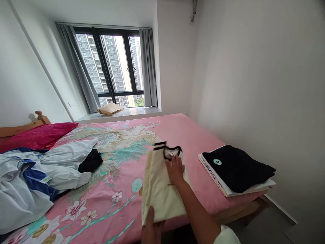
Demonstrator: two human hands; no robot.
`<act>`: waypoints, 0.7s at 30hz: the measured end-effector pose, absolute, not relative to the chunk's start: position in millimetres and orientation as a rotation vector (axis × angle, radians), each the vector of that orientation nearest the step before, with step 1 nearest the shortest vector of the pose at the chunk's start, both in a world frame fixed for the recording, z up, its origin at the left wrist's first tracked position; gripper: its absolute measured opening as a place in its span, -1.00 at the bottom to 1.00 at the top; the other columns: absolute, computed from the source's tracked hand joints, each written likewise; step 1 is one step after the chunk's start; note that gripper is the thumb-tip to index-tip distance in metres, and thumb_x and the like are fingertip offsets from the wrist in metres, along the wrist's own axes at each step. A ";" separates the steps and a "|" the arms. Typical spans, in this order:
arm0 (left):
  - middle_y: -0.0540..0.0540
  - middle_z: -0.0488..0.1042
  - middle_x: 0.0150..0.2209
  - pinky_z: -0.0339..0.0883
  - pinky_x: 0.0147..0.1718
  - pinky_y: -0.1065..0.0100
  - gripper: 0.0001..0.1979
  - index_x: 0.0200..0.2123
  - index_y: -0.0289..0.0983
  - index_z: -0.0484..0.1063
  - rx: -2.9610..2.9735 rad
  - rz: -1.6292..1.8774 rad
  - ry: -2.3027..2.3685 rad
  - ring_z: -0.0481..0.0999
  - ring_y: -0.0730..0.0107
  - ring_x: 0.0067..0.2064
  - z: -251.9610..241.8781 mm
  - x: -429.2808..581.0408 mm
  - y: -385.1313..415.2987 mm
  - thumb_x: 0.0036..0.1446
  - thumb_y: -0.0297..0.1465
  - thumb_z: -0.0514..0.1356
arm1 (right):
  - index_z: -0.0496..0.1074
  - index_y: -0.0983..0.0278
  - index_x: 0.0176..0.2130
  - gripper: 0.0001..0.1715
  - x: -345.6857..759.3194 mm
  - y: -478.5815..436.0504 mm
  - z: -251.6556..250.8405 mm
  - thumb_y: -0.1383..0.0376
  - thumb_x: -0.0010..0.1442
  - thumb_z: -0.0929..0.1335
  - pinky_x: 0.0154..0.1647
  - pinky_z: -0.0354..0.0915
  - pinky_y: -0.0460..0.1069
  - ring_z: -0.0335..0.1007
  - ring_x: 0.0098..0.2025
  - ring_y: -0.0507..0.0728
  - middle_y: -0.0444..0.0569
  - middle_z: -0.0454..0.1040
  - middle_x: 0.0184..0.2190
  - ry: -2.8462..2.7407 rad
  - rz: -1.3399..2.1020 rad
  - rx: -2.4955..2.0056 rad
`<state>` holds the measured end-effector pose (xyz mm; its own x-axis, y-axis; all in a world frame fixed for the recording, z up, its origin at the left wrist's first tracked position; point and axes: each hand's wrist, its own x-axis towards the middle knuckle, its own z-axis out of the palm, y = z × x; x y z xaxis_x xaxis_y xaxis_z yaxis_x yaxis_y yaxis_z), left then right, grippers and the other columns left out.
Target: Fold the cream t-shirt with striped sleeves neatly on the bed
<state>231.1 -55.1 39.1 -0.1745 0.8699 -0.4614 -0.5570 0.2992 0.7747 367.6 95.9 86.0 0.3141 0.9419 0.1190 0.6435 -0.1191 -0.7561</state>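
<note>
A cream T-shirt [162,186] with black trim round its collar lies folded into a long rectangle near the bed's front edge. My left hand [151,225] grips its lower edge, thumb on top and the other fingers mostly hidden underneath. Up by the collar, my right hand [176,169] rests on the cloth with its fingers spread and slightly bent. Two black stripes show on a piece of the shirt sticking out beside the collar. To the right is a folded black shirt [238,167] with a round green badge, on top of folded white clothes [213,173].
Rumpled white and blue clothes [30,183] lie on the left, with a black cloth item [90,161] beside them. Behind is a dark red pillow [43,134]. A pink flowered sheet [122,169] covers the bed. A beige bundle [110,108] sits on the windowsill.
</note>
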 end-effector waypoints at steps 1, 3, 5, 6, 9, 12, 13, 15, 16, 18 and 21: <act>-0.20 0.54 -0.17 0.42 -0.08 0.12 -0.54 0.13 -0.27 0.18 0.210 1.295 1.158 0.52 0.11 -0.06 31.7 222.4 -55.1 0.14 -0.39 0.09 | 0.15 0.21 0.20 -0.40 365.5 95.2 81.0 0.05 0.24 0.19 0.22 -0.20 0.36 -0.20 0.31 0.32 0.07 0.04 0.27 -1.432 0.509 -1.865; -0.16 0.57 -0.34 0.45 -0.13 0.13 -0.48 0.15 -0.32 0.13 0.000 1.218 1.141 0.58 0.13 -0.22 16.7 205.0 -56.6 0.11 -0.47 0.14 | 0.22 0.25 0.16 -0.43 368.2 84.3 63.5 0.09 0.23 0.17 0.22 -0.18 0.35 -0.18 0.30 0.32 0.08 0.12 0.24 -1.463 0.515 -1.892; -0.13 0.57 -0.41 0.46 -0.17 0.15 -0.45 0.16 -0.31 0.12 -0.051 1.165 1.139 0.59 0.14 -0.29 5.2 188.9 -58.6 0.09 -0.48 0.18 | 0.27 0.32 0.12 -0.45 381.9 63.3 38.7 0.13 0.21 0.17 0.22 -0.10 0.26 -0.06 0.26 0.30 0.12 0.20 0.19 -1.477 0.499 -1.908; -0.13 0.57 -0.40 0.46 -0.18 0.16 -0.44 0.15 -0.29 0.13 -0.044 1.155 1.132 0.59 0.14 -0.29 1.6 181.9 -59.4 0.08 -0.46 0.20 | 0.27 0.36 0.10 -0.44 391.9 50.4 25.4 0.13 0.21 0.17 0.22 -0.05 0.19 0.01 0.23 0.28 0.14 0.24 0.15 -1.487 0.482 -1.901; -0.13 0.57 -0.33 0.46 -0.20 0.20 -0.46 0.10 -0.25 0.18 0.016 1.135 1.143 0.59 0.16 -0.28 -1.1 167.4 -59.3 0.04 -0.40 0.25 | 0.33 0.39 0.01 -0.42 423.8 9.7 -7.7 0.05 0.19 0.15 0.12 0.10 0.09 0.24 0.06 0.24 0.15 0.39 0.00 -1.511 0.385 -1.866; -0.12 0.55 -0.23 0.45 -0.21 0.22 -0.46 0.06 -0.19 0.21 0.164 1.118 1.181 0.58 0.22 -0.28 0.2 163.3 -55.2 -0.01 -0.40 0.28 | 0.40 0.30 -0.15 -0.48 441.8 -19.1 -14.0 0.00 0.17 0.16 -0.03 0.17 0.08 0.34 -0.11 0.23 0.09 0.48 -0.16 -1.539 0.434 -1.940; -0.11 0.54 -0.21 0.45 -0.23 0.22 -0.43 0.06 -0.17 0.20 0.220 1.120 1.215 0.58 0.24 -0.29 -0.4 163.4 -53.3 -0.04 -0.42 0.30 | 0.41 0.28 -0.20 -0.50 443.7 -23.8 -9.5 -0.02 0.17 0.15 -0.10 0.19 0.08 0.36 -0.15 0.23 0.07 0.49 -0.21 -1.553 0.503 -1.993; -0.07 0.53 -0.25 0.45 -0.28 0.22 -0.33 0.09 -0.13 0.14 0.312 1.127 1.284 0.58 0.27 -0.36 -3.7 163.6 -50.1 -0.09 -0.46 0.32 | 0.42 0.25 -0.27 -0.49 443.1 -26.6 4.6 -0.05 0.16 0.15 -0.24 0.20 0.06 0.39 -0.23 0.25 0.07 0.51 -0.28 -1.578 0.668 -2.102; -0.05 0.52 -0.29 0.45 -0.31 0.22 -0.29 0.11 -0.12 0.11 0.344 1.127 1.299 0.58 0.27 -0.40 -6.4 162.9 -49.0 -0.12 -0.47 0.32 | 0.42 0.26 -0.29 -0.49 441.5 -26.0 12.1 -0.06 0.15 0.16 -0.29 0.18 0.06 0.40 -0.24 0.26 0.08 0.51 -0.29 -1.584 0.737 -2.144; -0.02 0.51 -0.34 0.44 -0.38 0.22 -0.25 0.10 -0.10 0.07 0.391 1.111 1.295 0.56 0.27 -0.46 -12.8 158.2 -48.5 -0.16 -0.43 0.34 | 0.43 0.28 -0.29 -0.54 437.9 -25.4 22.9 -0.01 0.13 0.19 -0.33 0.16 0.04 0.41 -0.25 0.26 0.11 0.52 -0.29 -1.595 0.837 -2.163; 0.01 0.49 -0.40 0.42 -0.46 0.23 -0.25 0.01 -0.11 0.12 0.451 1.030 1.340 0.52 0.28 -0.54 -20.8 141.4 -52.7 -0.27 -0.31 0.38 | 0.46 0.28 -0.29 -0.65 434.7 -33.7 25.2 0.11 0.10 0.25 -0.35 0.15 -0.01 0.43 -0.25 0.22 0.08 0.53 -0.28 -1.637 0.960 -2.030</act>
<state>141.4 -52.7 -20.8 -0.0986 0.8119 -0.5754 -0.3471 0.5138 0.7846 434.7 -33.7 25.2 0.0975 0.9552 -0.2796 0.7101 -0.2636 -0.6529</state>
